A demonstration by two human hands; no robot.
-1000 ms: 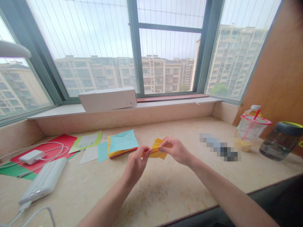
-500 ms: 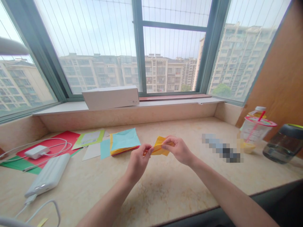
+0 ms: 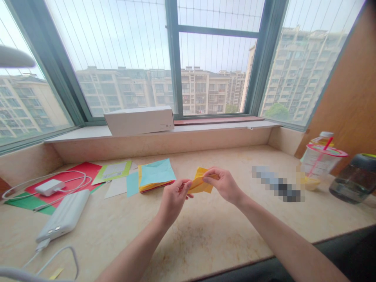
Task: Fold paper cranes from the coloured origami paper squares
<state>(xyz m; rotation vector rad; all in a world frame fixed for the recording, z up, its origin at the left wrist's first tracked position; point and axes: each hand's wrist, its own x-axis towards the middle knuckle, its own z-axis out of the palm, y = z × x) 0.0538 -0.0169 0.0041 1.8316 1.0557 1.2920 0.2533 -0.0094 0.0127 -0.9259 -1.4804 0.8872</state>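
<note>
while the left hand (image 3: 174, 197) and right hand (image 3: 225, 185) both pinch the yellow paper (image 3: 203, 187) above the counter (image 3: 223, 235), between its front and back edges, i'd go light so it doesn't wrinkle

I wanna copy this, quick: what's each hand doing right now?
Left hand: closed, holding the yellow paper.
Right hand: closed, holding the same yellow paper.

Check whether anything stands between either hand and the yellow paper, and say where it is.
Nothing visible stands in the way: the left hand and the right hand both hold the yellow paper directly. The stack of paper lies beyond the left hand on the counter, not between.
</note>
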